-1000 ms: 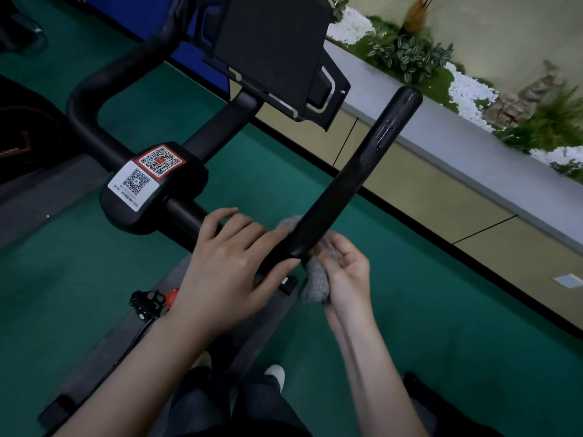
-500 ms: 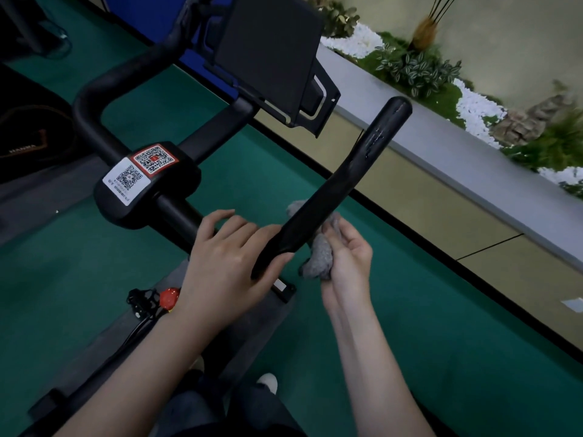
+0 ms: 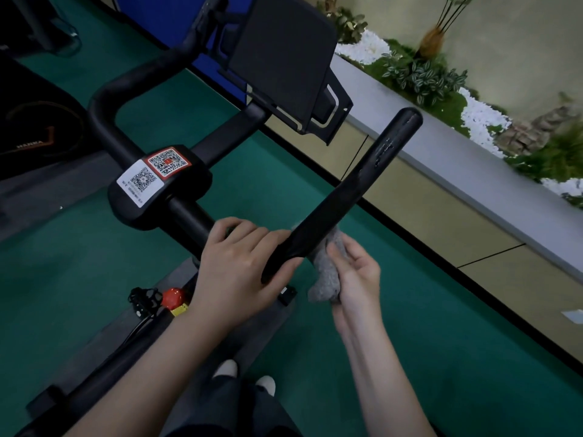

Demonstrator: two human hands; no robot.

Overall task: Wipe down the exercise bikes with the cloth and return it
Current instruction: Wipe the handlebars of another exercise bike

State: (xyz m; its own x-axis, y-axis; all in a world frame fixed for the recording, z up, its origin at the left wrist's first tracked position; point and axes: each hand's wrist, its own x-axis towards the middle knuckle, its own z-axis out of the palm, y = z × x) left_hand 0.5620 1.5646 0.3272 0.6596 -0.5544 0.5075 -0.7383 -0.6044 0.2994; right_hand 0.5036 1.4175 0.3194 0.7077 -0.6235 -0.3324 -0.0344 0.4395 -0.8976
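Note:
A black exercise bike fills the view, with its right handlebar (image 3: 362,190) running up to the right and a dark console screen (image 3: 284,58) above. My left hand (image 3: 239,269) grips the near end of that handlebar, thumb under it. My right hand (image 3: 356,279) holds a grey cloth (image 3: 325,275) against the underside of the bar. Part of the cloth is hidden behind the bar. The stem clamp (image 3: 157,184) carries two QR-code stickers.
A low beige wall with a grey ledge (image 3: 457,171) runs along the right, holding plants and white pebbles. Green floor lies all around. A red knob (image 3: 173,298) sits on the bike frame below. Another dark machine (image 3: 31,130) stands at the left. My shoes (image 3: 246,376) show at the bottom.
My right hand has slid the cloth slightly along the underside of the handlebar. My left hand keeps its hold. The camera view shifted a little.

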